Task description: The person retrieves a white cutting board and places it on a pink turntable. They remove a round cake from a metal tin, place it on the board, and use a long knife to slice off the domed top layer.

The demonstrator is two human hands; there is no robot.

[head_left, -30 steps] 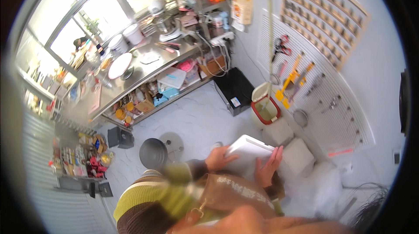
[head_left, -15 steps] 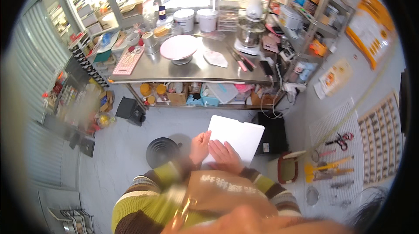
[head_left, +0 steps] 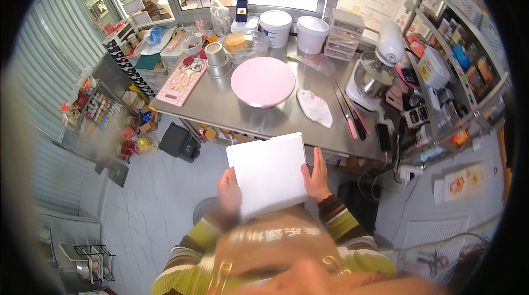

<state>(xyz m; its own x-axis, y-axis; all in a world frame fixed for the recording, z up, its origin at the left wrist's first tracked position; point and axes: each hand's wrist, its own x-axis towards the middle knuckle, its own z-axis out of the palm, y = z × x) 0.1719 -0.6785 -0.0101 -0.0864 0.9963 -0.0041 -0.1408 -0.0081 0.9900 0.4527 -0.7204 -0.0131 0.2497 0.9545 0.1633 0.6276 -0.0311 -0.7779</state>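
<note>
Keep the flat white box [head_left: 267,174] level: left hand [head_left: 229,189] pinching its 9 o'clock edge, straight-fingered right hand [head_left: 316,178] bracing 3 o'clock.

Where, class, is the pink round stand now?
In the head view, the stand sits on the metal table, between silver tins at left and a white cloth at right.

Striped green-and-brown knit sleeves [head_left: 349,224] flank a brown apron [head_left: 259,256].

Passable over the bench [head_left: 215,103] left of centre, between pink board [head_left: 175,90] and pink turntable [head_left: 263,81]; blocked at upper right by stand mixer [head_left: 390,44], at centre by white panel [head_left: 268,174].
</note>
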